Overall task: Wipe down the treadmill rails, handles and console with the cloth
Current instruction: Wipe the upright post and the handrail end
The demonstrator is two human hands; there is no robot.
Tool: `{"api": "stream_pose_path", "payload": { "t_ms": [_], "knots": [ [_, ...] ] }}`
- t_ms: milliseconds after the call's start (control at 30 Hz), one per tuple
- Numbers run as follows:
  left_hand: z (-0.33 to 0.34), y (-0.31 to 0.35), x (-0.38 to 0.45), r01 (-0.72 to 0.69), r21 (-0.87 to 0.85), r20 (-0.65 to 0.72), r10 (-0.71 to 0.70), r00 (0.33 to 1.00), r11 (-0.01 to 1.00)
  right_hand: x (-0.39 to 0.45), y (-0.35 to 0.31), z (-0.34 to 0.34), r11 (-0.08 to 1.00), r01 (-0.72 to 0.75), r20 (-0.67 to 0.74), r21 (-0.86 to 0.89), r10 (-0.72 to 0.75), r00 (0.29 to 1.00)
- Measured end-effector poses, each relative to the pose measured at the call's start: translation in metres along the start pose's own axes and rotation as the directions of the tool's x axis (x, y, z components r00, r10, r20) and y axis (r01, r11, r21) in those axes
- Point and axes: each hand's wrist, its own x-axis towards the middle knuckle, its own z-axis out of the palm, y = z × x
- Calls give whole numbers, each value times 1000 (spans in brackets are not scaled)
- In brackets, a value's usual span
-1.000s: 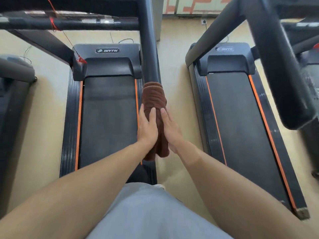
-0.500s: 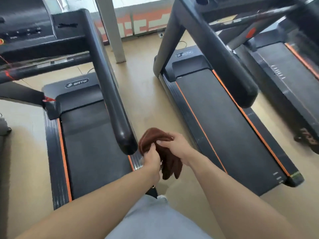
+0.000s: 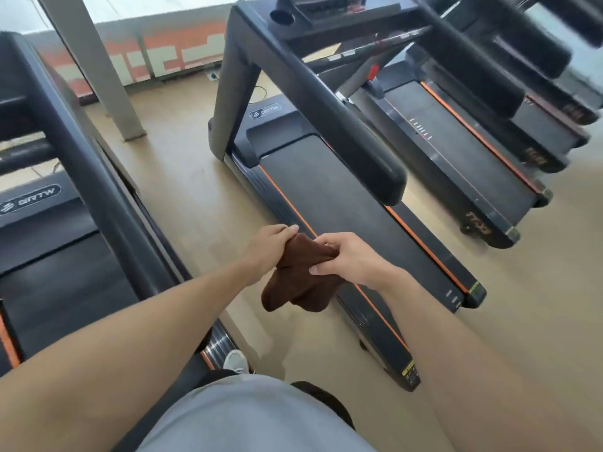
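Observation:
A brown cloth (image 3: 298,282) hangs bunched in the air between two treadmills. My left hand (image 3: 267,246) grips its upper left edge and my right hand (image 3: 347,259) pinches its right side. The cloth touches no rail. The black handrail (image 3: 98,203) of the left treadmill runs down to the left of my left arm. The handrail (image 3: 342,125) of the middle treadmill slopes down ahead, ending in a rounded tip above its belt. That treadmill's console (image 3: 329,14) shows at the top edge.
The middle treadmill's belt (image 3: 352,203) with orange side stripes lies under my hands. More treadmills (image 3: 473,151) stand in a row to the right. A grey pillar (image 3: 98,70) rises from the beige floor (image 3: 192,177) at the back left. A white shoe tip (image 3: 235,360) shows below.
The cloth has come off the left treadmill's handrail, which both hands were wiping. Both hands now hold it bunched in the air, and the view has turned right toward the middle treadmill.

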Motion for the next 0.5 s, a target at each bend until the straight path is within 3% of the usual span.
{"api": "stream_pose_path", "payload": {
  "t_ms": [133, 267, 333, 400, 500],
  "knots": [
    [3, 17, 16, -14, 26, -70, 16, 997, 1000, 0, 14, -2, 997, -73, -100, 8, 74, 992],
    [12, 32, 33, -112, 106, -79, 121, 990, 988, 8, 46, -6, 942, -239, -46, -234, 235, 971],
    [17, 39, 43, -119, 92, -97, 128, 987, 989, 13, 68, -13, 908, -326, -52, -262, 324, 945],
    [16, 45, 56, -106, 57, -145, 114, 983, 993, 14, 83, -24, 914, -377, -64, -150, 372, 926],
    [12, 53, 85, -98, 4, -234, 96, 967, 995, 17, 93, -63, 925, -340, -199, 167, 370, 908]
  ]
}}
